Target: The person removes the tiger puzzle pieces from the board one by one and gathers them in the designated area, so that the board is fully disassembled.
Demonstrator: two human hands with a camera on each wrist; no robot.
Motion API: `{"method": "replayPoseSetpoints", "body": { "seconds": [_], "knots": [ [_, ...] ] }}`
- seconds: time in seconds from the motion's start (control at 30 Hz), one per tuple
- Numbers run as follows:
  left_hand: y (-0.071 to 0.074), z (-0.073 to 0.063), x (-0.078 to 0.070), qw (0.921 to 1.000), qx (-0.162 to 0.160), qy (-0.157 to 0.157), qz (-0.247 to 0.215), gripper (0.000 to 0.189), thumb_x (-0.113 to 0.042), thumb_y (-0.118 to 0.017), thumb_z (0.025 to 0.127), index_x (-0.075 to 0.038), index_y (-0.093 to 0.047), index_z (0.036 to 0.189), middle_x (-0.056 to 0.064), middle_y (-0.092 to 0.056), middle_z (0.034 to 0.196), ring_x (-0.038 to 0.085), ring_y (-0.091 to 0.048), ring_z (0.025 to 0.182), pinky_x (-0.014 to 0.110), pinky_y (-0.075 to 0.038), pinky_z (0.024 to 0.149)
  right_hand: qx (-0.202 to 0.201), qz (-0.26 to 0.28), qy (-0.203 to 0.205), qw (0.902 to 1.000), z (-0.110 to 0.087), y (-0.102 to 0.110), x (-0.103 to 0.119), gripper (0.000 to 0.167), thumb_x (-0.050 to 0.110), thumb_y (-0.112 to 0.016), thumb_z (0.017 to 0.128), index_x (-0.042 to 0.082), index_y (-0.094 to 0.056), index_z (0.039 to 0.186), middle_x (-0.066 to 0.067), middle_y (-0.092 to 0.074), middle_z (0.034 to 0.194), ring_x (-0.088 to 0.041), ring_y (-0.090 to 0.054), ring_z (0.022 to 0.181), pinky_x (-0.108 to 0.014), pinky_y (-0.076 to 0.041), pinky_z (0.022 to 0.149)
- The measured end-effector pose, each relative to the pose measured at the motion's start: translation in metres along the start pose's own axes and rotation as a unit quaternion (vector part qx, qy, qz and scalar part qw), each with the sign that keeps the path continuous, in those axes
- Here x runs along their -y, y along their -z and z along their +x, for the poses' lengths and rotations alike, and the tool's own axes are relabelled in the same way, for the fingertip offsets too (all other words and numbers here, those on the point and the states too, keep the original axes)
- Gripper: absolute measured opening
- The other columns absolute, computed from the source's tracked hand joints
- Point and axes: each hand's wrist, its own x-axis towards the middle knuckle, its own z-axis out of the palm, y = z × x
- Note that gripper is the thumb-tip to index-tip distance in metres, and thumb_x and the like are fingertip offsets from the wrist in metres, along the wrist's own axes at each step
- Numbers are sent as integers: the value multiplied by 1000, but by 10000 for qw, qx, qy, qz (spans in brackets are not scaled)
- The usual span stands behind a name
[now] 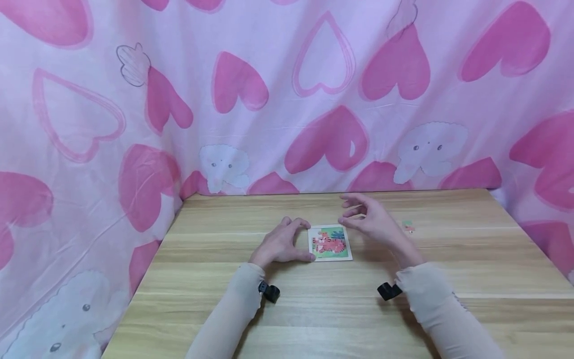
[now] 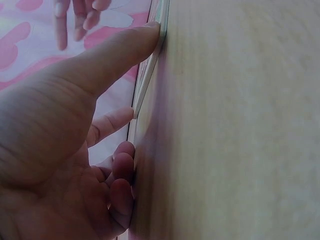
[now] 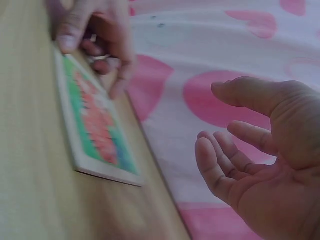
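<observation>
A small square picture puzzle (image 1: 330, 244) with a pale frame shows a red-orange striped animal on green. It lies on the wooden table, with a pale bare patch at the picture's upper left. My left hand (image 1: 283, 243) holds the puzzle's left side, thumb at the near corner and index finger at the far one; the left wrist view shows both fingertips against the frame's edge (image 2: 146, 85). Just off the puzzle's right side, my right hand (image 1: 369, 219) is raised above the table. Its fingers (image 3: 212, 167) are loosely bent and hold nothing.
A small colored puzzle piece (image 1: 408, 226) lies on the table to the right, beyond my right wrist. Pink cloth with hearts (image 1: 327, 139) hangs along the table's back edge and sides. Each wrist carries a small black camera (image 1: 270, 291).
</observation>
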Motion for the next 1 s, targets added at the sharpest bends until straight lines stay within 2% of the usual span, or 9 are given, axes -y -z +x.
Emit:
{"method": "replayPoseSetpoints", "body": {
  "seconds": [0.17,0.37,0.47,0.73,1.0],
  "knots": [
    [0,1,1,10000,-8,-57,27,88,-58,-98,79,-34,-58,154,1,-53,125,20,-57,106,42,-55,92,222,-180,-166,9995,2,-17,-9,66,16,-86,100,9,-58,159,-23,-66,140,-29,-72,118,-35,-60,100],
    [1,0,3,9998,-34,-139,106,89,-60,-97,78,-32,-58,153,2,-53,125,19,-58,105,44,-56,93,580,76,-71,9983,7,-37,-17,62,7,-85,98,-4,-59,154,-23,-70,127,-26,-73,107,-26,-61,91],
    [1,1,4,9998,-28,-169,95,89,-60,-97,78,-33,-58,153,2,-53,123,19,-57,104,43,-55,90,725,28,-1,9974,8,-44,-21,58,0,-84,96,-7,-62,149,-18,-73,118,-25,-71,101,-25,-61,87],
    [0,1,4,9998,-47,-194,79,89,-59,-97,79,-32,-58,154,2,-53,124,19,-57,104,42,-55,89,1026,-13,-116,9947,8,-53,-28,52,2,-86,95,-7,-66,143,-13,-74,109,-23,-70,94,-25,-60,80],
    [1,1,1,9999,-51,-129,62,88,-58,-98,79,-33,-58,154,2,-53,126,20,-58,105,45,-56,93,1076,-262,-96,9938,7,-56,-33,45,7,-90,94,-1,-72,134,-9,-73,107,-21,-67,94,-26,-58,81]
  ]
}}
